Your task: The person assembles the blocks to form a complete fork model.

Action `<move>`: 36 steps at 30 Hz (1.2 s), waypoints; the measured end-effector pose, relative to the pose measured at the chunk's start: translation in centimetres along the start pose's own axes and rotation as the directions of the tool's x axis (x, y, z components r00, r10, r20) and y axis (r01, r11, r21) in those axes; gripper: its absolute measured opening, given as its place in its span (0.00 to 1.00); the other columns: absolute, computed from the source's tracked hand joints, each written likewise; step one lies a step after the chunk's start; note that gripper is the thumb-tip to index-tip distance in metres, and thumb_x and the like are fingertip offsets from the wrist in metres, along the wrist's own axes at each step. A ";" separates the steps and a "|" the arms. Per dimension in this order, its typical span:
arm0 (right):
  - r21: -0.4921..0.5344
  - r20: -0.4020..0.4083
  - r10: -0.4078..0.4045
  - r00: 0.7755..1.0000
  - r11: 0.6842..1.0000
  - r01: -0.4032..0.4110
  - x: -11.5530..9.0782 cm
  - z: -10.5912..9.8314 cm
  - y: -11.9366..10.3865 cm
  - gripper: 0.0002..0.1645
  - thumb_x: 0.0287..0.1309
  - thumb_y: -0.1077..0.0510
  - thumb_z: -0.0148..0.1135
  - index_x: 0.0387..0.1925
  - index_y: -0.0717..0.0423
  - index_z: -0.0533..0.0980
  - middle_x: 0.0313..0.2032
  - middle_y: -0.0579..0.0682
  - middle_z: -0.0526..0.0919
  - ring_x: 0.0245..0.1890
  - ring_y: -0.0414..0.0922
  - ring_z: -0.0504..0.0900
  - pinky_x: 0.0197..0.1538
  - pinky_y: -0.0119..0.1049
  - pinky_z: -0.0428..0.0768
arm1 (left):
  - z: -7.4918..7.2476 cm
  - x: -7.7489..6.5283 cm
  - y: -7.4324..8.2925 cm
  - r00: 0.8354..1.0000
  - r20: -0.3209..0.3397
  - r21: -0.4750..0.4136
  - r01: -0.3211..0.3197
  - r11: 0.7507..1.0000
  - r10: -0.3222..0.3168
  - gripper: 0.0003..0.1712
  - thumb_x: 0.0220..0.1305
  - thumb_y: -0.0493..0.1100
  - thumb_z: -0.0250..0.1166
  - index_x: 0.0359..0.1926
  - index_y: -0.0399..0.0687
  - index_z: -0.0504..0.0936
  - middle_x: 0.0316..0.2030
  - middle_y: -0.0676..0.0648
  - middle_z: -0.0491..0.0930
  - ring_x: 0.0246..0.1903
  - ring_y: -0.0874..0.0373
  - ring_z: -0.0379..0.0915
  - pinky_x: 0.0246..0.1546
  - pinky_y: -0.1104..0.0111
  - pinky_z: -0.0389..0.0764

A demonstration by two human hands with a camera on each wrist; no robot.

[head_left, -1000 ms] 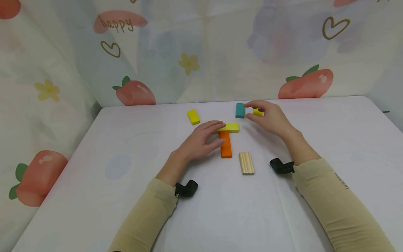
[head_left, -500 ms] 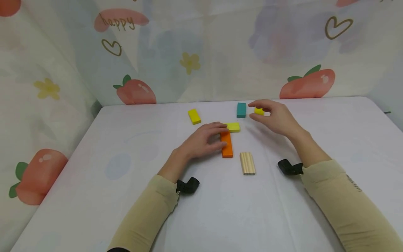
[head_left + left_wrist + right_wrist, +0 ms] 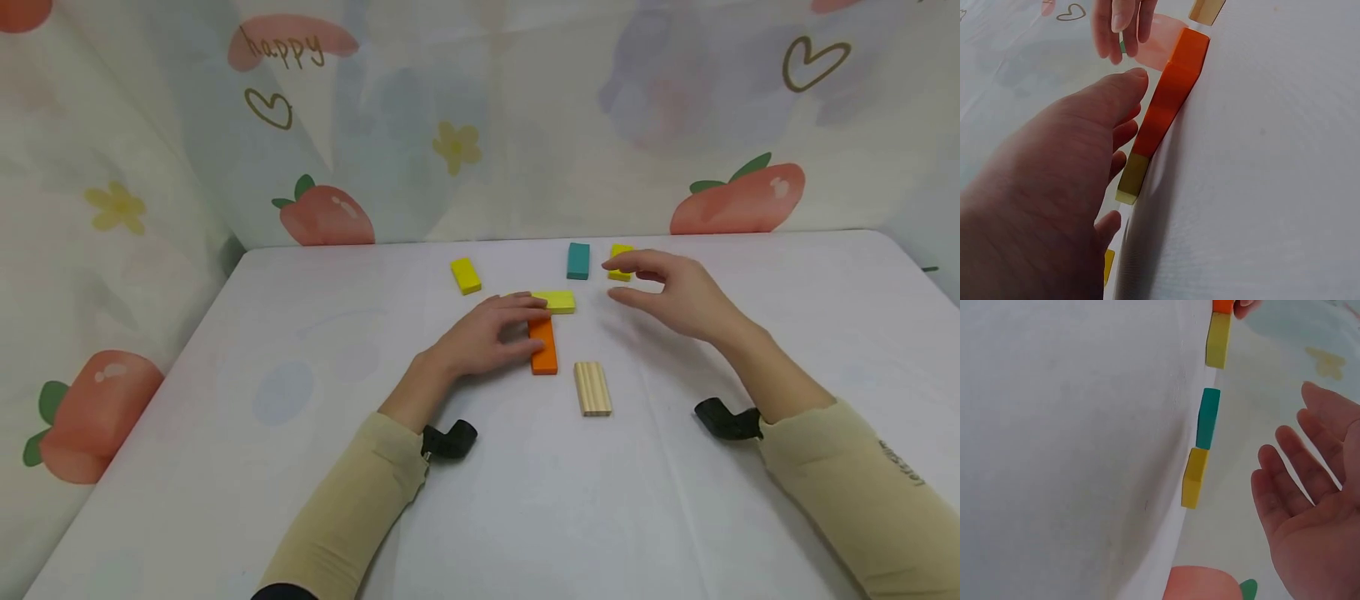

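Note:
My left hand (image 3: 480,333), fingers loosely bent, is over the left side of an orange block (image 3: 546,354) and a yellow-green block (image 3: 561,302). These two form a T, the yellow-green one crosswise at the far end. In the left wrist view the thumb and fingers are spread beside the orange block (image 3: 1175,81), not wrapped round it. My right hand (image 3: 686,296) holds nothing, its thumb and fingers apart. Its fingers partly overlap a yellow block (image 3: 621,249) in the head view. Left of that stands a teal block (image 3: 578,262).
Another yellow block (image 3: 466,276) lies beyond the left hand. A plain wooden block (image 3: 593,389) with grooves lies nearer, right of the orange one. All rest on a white-covered table (image 3: 570,500), with a printed curtain (image 3: 525,125) behind its far edge.
My right hand has drawn away to the right and slightly nearer, uncovering more of the yellow block. The left hand stays almost in place over the T. The head view has shifted slightly.

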State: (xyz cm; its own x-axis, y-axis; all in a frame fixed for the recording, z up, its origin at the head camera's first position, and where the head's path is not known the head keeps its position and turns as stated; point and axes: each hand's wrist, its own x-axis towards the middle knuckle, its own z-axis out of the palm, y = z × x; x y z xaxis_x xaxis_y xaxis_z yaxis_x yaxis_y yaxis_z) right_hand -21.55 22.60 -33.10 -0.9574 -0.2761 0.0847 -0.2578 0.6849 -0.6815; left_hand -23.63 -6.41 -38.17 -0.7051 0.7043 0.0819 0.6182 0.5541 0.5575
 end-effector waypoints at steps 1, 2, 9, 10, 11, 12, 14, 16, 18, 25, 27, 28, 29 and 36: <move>0.000 0.007 -0.003 1.000 1.000 0.003 -0.2 0.0 -0.1 0.26 0.67 0.53 0.67 0.63 0.54 0.76 0.61 0.58 0.77 0.65 0.59 0.69 0.66 0.59 0.68 | 0.0 0.0 0.0 1.000 0.004 -0.001 0.000 1.000 0.000 0.27 0.72 0.52 0.63 0.68 0.54 0.76 0.70 0.55 0.68 0.74 0.60 0.51 0.73 0.68 0.47; 0.000 0.015 -0.007 1.000 1.000 0.007 -0.5 0.0 -0.2 0.26 0.67 0.53 0.67 0.63 0.54 0.76 0.61 0.57 0.77 0.64 0.59 0.69 0.66 0.60 0.68 | 0.0 0.0 0.0 1.000 0.008 -0.003 0.001 1.000 -0.001 0.27 0.72 0.52 0.63 0.69 0.54 0.76 0.70 0.55 0.68 0.74 0.60 0.51 0.73 0.68 0.47; -0.023 0.074 -0.090 0.993 0.996 0.091 -2.1 0.3 -0.9 0.25 0.64 0.54 0.69 0.61 0.55 0.78 0.59 0.54 0.79 0.62 0.59 0.72 0.63 0.62 0.69 | 0.0 0.2 0.1 1.000 0.024 0.001 0.005 1.000 -0.005 0.27 0.72 0.52 0.62 0.70 0.54 0.75 0.71 0.55 0.67 0.75 0.59 0.48 0.74 0.67 0.47; -0.022 0.082 -0.103 0.991 0.994 0.105 -2.4 0.3 -1.0 0.24 0.64 0.54 0.69 0.60 0.54 0.79 0.59 0.53 0.80 0.62 0.58 0.73 0.63 0.62 0.70 | 0.1 0.2 0.1 1.000 0.025 0.006 0.004 1.000 -0.004 0.27 0.72 0.52 0.63 0.69 0.54 0.75 0.71 0.55 0.67 0.75 0.59 0.48 0.74 0.67 0.47; -0.023 0.092 -0.116 0.989 0.993 0.119 -2.6 0.4 -1.0 0.24 0.64 0.54 0.70 0.60 0.54 0.79 0.58 0.53 0.80 0.62 0.58 0.73 0.63 0.62 0.70 | 0.1 0.2 0.1 1.000 0.026 0.010 0.003 1.000 -0.004 0.27 0.72 0.52 0.63 0.69 0.54 0.75 0.71 0.55 0.67 0.75 0.60 0.48 0.74 0.67 0.47; -0.024 0.104 -0.129 0.986 0.991 0.132 -2.8 0.4 -1.0 0.24 0.64 0.54 0.70 0.60 0.54 0.79 0.58 0.53 0.80 0.61 0.57 0.74 0.62 0.62 0.71 | 0.1 0.2 0.1 1.000 0.026 0.013 0.003 1.000 -0.004 0.27 0.72 0.52 0.63 0.69 0.54 0.75 0.71 0.55 0.67 0.75 0.60 0.48 0.73 0.67 0.47; -0.021 0.126 -0.150 0.981 0.988 0.154 -3.2 0.5 -1.0 0.23 0.64 0.54 0.70 0.59 0.53 0.80 0.58 0.51 0.80 0.61 0.56 0.74 0.62 0.62 0.71 | 0.2 0.2 0.1 1.000 0.028 0.017 0.003 1.000 -0.004 0.27 0.72 0.52 0.63 0.69 0.55 0.76 0.71 0.55 0.66 0.75 0.60 0.48 0.73 0.67 0.47; -0.020 0.148 -0.164 0.975 0.985 0.169 -3.6 0.7 -1.0 0.23 0.64 0.53 0.70 0.58 0.52 0.80 0.58 0.50 0.81 0.60 0.54 0.75 0.61 0.61 0.72 | 0.2 0.2 0.2 1.000 0.029 0.018 0.002 1.000 -0.003 0.27 0.72 0.51 0.63 0.69 0.54 0.76 0.71 0.55 0.66 0.75 0.60 0.48 0.73 0.68 0.48; -0.021 0.171 -0.173 0.970 0.984 0.179 -3.9 0.8 -0.9 0.22 0.63 0.53 0.71 0.58 0.51 0.80 0.57 0.49 0.81 0.60 0.53 0.76 0.61 0.60 0.73 | 0.2 0.2 0.2 1.000 0.029 0.016 0.002 1.000 -0.003 0.27 0.72 0.51 0.63 0.69 0.54 0.76 0.71 0.55 0.67 0.75 0.59 0.49 0.73 0.67 0.48; -0.005 0.239 -0.196 0.951 0.979 0.204 -4.5 1.3 -1.0 0.24 0.60 0.51 0.73 0.58 0.48 0.81 0.57 0.44 0.81 0.58 0.47 0.77 0.60 0.55 0.75 | 0.1 0.1 0.1 1.000 0.005 -0.008 0.005 1.000 -0.004 0.25 0.71 0.49 0.65 0.66 0.52 0.79 0.69 0.54 0.69 0.74 0.59 0.52 0.73 0.66 0.51; -0.001 0.256 -0.202 0.945 0.978 0.209 -4.6 1.4 -1.0 0.25 0.59 0.50 0.74 0.58 0.47 0.81 0.57 0.43 0.81 0.59 0.45 0.77 0.60 0.54 0.75 | 0.1 0.1 0.1 1.000 -0.001 -0.014 0.003 1.000 -0.003 0.24 0.70 0.49 0.65 0.66 0.52 0.79 0.69 0.54 0.70 0.74 0.59 0.52 0.73 0.66 0.52; 0.003 0.266 -0.204 0.942 0.977 0.211 -4.6 1.5 -1.1 0.26 0.59 0.49 0.74 0.58 0.47 0.81 0.58 0.43 0.81 0.59 0.45 0.77 0.60 0.53 0.75 | 0.1 0.1 0.1 1.000 -0.003 -0.015 0.000 1.000 0.000 0.24 0.70 0.49 0.65 0.66 0.52 0.80 0.69 0.54 0.70 0.74 0.58 0.52 0.73 0.66 0.52; 0.007 0.276 -0.205 0.939 0.978 0.211 -4.7 1.6 -1.1 0.26 0.59 0.49 0.74 0.58 0.47 0.81 0.58 0.43 0.81 0.59 0.45 0.76 0.61 0.54 0.75 | 0.1 0.1 0.0 1.000 -0.003 -0.014 -0.004 1.000 0.004 0.24 0.70 0.49 0.65 0.66 0.52 0.80 0.69 0.54 0.70 0.74 0.58 0.52 0.73 0.66 0.52; 0.045 0.328 -0.213 0.920 0.977 0.211 -5.0 2.1 -1.0 0.29 0.56 0.50 0.76 0.59 0.47 0.80 0.61 0.46 0.78 0.63 0.50 0.74 0.63 0.58 0.72 | 0.1 0.1 0.0 1.000 0.004 -0.018 -0.007 1.000 0.007 0.25 0.70 0.49 0.66 0.66 0.51 0.80 0.69 0.53 0.69 0.74 0.58 0.52 0.73 0.66 0.52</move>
State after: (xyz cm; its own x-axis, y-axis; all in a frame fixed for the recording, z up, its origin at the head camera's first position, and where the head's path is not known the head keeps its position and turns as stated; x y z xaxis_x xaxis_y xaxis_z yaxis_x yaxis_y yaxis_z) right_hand -16.21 21.89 -34.36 -0.7835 -0.6212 -0.0147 -0.4475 0.5806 -0.6802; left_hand -23.70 -6.28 -38.19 -0.6993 0.7101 0.0822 0.6166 0.5411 0.5718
